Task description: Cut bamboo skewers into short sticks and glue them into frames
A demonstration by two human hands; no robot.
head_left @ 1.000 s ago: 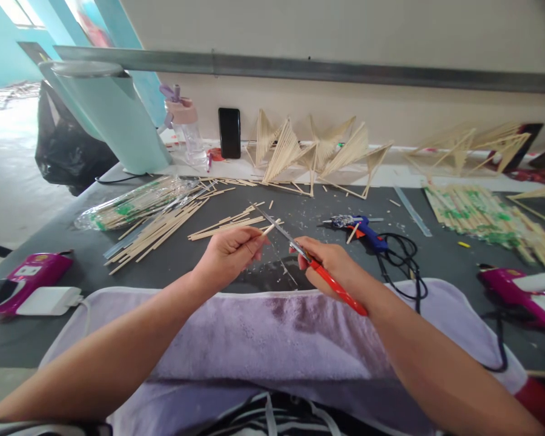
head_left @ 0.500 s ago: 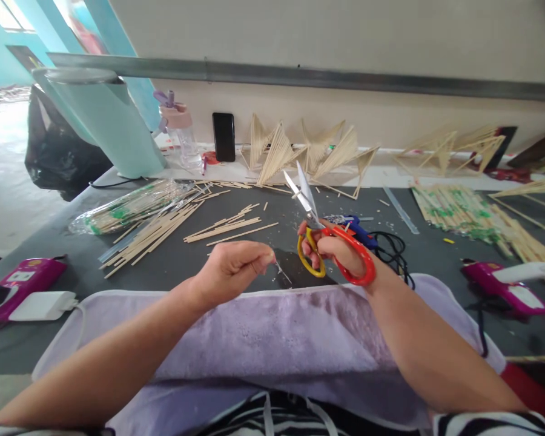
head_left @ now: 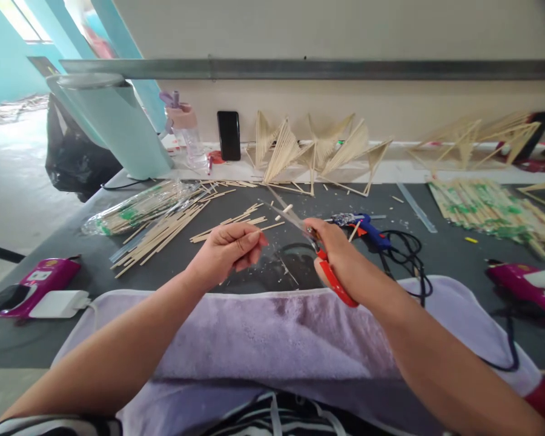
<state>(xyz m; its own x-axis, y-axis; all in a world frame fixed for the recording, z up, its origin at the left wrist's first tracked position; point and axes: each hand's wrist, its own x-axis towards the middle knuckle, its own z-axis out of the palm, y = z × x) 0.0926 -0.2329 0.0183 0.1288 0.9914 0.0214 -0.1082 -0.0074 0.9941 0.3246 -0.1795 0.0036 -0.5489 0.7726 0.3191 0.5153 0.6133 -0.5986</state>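
Red-handled scissors are in my right hand, whose fingers wrap the handles; the blurred blades point up and left over the table. A small pale stick piece shows by the blades. My left hand is closed in a pinch, left of the scissors; what it holds, if anything, is too small to make out. Behind it several loose wooden sticks lie on the dark table. A blue glue gun rests beyond my right hand.
Stick structures and a phone stand along the wall. Bagged sticks lie left, more bundles right. Magenta power outlets sit at the sides. A lilac towel covers the near edge.
The scissors have turned from pointing up to pointing left, toward my left hand. My left hand has shifted slightly and its fingers are angled differently. The view has moved a little left.
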